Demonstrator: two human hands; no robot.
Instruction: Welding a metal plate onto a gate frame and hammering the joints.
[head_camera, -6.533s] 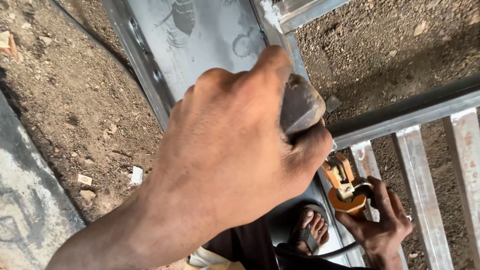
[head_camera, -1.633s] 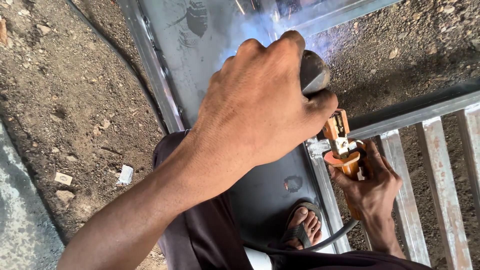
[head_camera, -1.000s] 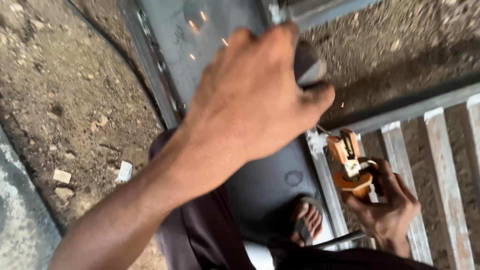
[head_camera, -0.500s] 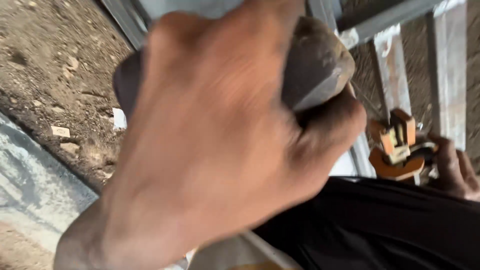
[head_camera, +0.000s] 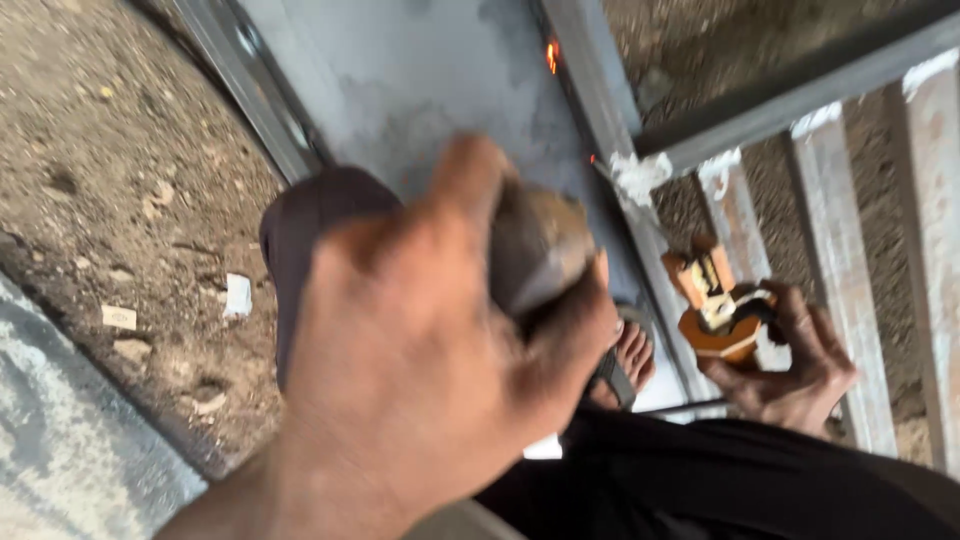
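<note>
My left hand fills the near middle of the view, blurred, its fingers closed around a dark grey rounded piece that looks like a small shield. Lower right, my right hand grips an orange welding electrode holder, held just above the grey metal frame. A grey metal sheet lies in that frame on the ground. Two small spots glow orange on the frame edge, the brighter one at the top.
Flat metal bars of the frame run down the right side, with a darker cross bar above. My sandalled foot rests on the sheet and my knee is left of it. Gravelly dirt and a concrete edge lie to the left.
Sparks seen a second ago have stopped; only glowing spots remain. My left hand has dropped lower in view, uncovering the sheet and weld line. The right hand with the holder has pulled back from the joint.
</note>
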